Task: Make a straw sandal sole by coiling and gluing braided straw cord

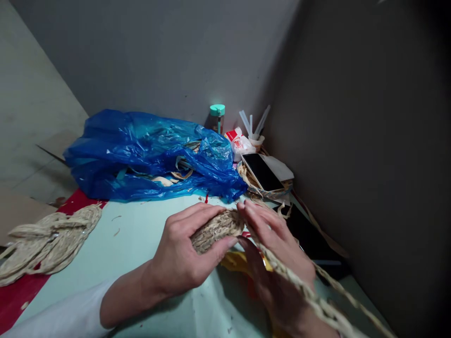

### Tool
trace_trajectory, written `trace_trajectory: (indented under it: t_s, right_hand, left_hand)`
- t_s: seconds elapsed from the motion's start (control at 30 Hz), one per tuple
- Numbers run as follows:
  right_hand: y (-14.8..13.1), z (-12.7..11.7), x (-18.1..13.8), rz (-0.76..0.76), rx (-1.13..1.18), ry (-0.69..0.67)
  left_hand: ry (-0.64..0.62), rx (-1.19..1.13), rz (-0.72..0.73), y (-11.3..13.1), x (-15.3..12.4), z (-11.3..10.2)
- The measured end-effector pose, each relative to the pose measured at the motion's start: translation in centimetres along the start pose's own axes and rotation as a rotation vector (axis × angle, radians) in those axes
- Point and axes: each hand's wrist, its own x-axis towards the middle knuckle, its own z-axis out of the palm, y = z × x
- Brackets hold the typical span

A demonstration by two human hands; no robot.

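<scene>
My left hand [185, 253] is closed around a small coiled piece of braided straw [214, 230], thumb under it and fingers over the top. My right hand [275, 244] presses its fingers against the right side of the coil. A long braided straw rope [310, 295] runs from the coil back over my right wrist toward the lower right. Both hands hover just above a pale green table cover [141, 234].
A crumpled blue plastic bag [148, 155] with straw strips lies behind the hands. A bundle of braided straw [49, 239] rests at left. A phone [262, 171] lies on a straw basket at right, near a teal-lidded jar [217, 117] and a cup of sticks [255, 126]. Grey walls close the corner.
</scene>
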Motion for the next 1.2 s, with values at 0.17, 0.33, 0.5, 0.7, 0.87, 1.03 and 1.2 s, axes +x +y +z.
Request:
trace_trajectory:
  t_s: [0.17, 0.33, 0.5, 0.7, 0.87, 1.03, 1.2]
  right_hand:
    - [0.0, 0.5, 0.1, -0.161, -0.041, 0.045]
    - [-0.2, 1.0, -0.2, -0.135, 0.003, 0.026]
    - [0.4, 1.4, -0.7, -0.117, 0.0, -0.045]
    - [1.0, 0.5, 0.0, -0.037, -0.064, 0.093]
    - [1.7, -0.7, 0.9, 0.242, 0.211, 0.203]
    - [1.5, -1.1, 1.7, 0.673, 0.995, -0.093]
    - [0.2, -0.4, 1.8, 0.738, 1.158, -0.218]
  left_hand:
    - [0.009, -0.013, 0.009, 0.0, -0.3, -0.1]
    - [-0.006, -0.026, -0.016, -0.1, -0.5, 0.0]
    - [-0.026, -0.012, -0.023, -0.7, -0.3, 0.1]
    - [-0.028, 0.112, 0.157, -1.5, 1.1, -1.1]
    - [-0.057, 0.234, 0.349, -1.4, 2.0, -2.9]
    - [-0.164, 0.189, 0.369, -0.6, 1.9, -3.3]
    - [-0.257, 0.194, 0.46, -0.5, 1.7, -2.6]
